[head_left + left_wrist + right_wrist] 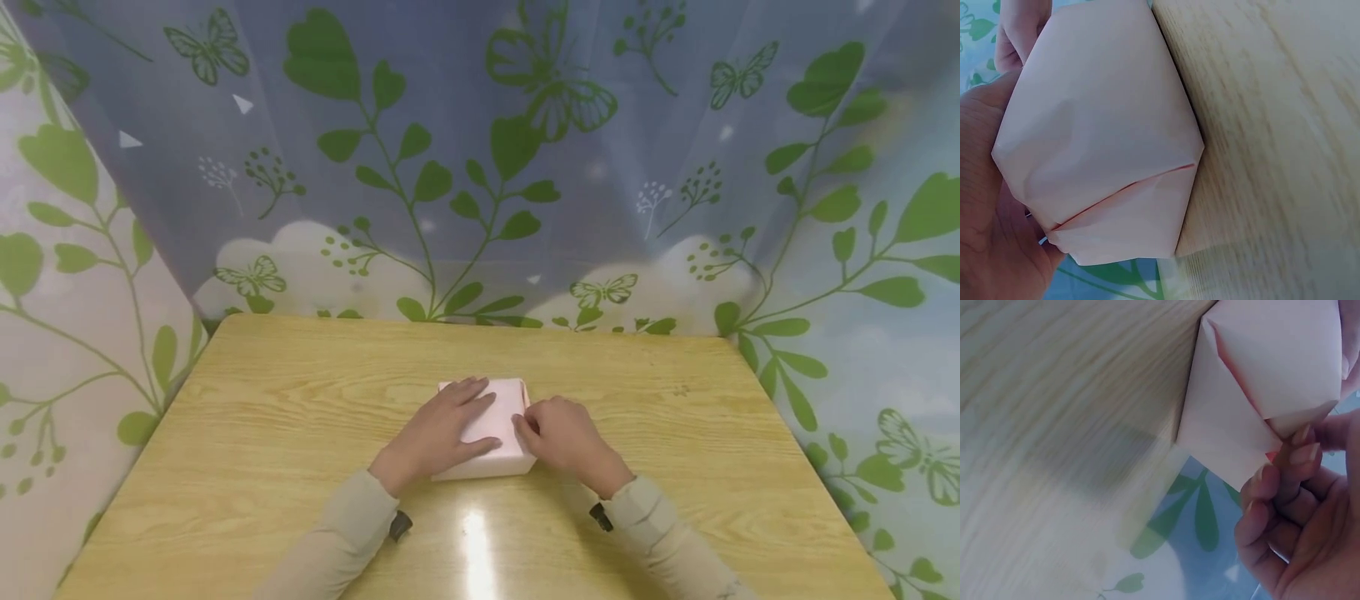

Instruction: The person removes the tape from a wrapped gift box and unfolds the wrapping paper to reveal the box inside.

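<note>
In the head view, a pink paper package (502, 419) sits on the wooden tabletop (300, 400), about midway between its left and right edges and well apart from its far edge. The left hand (442, 427) lies over the package's left part, fingers extended and spread across the upper face, pressing without clasping; the package is under its fingers and thumb. The right hand (564, 435) is at the package's right end, fingers bent, pinching the paper there, so the package lies just to its left. Both arms wear pale sleeves (352, 512), and a leaf-and-butterfly printed cloth (450, 208) stands beyond the tabletop's far edge.

In the left wrist view, the package fills the middle, touching the left hand at the picture's left side. A slanting fold (1125, 189) with a reddish line crosses its end, and bare tabletop shows on the other side.

In the right wrist view, the right hand's thumb and fingertips grip the paper at the package's end, beside a partly parted seam (1238, 378) with a reddish inside.
</note>
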`<state>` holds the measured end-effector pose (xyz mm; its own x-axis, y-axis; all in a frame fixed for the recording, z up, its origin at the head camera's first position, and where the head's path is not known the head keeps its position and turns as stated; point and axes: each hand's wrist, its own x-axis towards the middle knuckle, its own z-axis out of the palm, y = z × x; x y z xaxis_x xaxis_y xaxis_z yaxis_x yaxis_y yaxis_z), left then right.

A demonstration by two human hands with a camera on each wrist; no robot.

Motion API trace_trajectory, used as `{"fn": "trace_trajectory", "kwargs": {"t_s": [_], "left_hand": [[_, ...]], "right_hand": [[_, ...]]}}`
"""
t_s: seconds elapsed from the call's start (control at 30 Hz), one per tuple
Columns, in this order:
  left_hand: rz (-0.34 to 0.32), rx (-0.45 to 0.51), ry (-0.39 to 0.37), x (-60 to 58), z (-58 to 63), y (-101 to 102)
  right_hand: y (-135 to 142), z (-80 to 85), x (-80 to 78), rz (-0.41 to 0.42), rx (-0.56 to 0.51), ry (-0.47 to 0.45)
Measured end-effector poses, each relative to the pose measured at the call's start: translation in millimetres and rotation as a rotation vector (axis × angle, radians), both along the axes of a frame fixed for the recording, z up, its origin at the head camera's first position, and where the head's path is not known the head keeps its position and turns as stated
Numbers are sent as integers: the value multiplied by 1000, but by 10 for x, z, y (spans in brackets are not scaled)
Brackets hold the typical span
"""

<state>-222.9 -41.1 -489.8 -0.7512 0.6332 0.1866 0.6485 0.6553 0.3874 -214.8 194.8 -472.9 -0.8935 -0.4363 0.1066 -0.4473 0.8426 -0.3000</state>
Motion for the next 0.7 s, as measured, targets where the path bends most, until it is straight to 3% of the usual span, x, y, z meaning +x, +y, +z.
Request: {"fn": "trace_trajectory", "kwargs": {"t_s": [0.3, 0.7], "left_hand": [[-2, 9, -30, 8, 22, 4], [3, 16, -38, 7, 26, -1]], "right_hand": [[-54, 13, 29, -19, 109, 96], [-100, 12, 29, -57, 143, 103]]}}
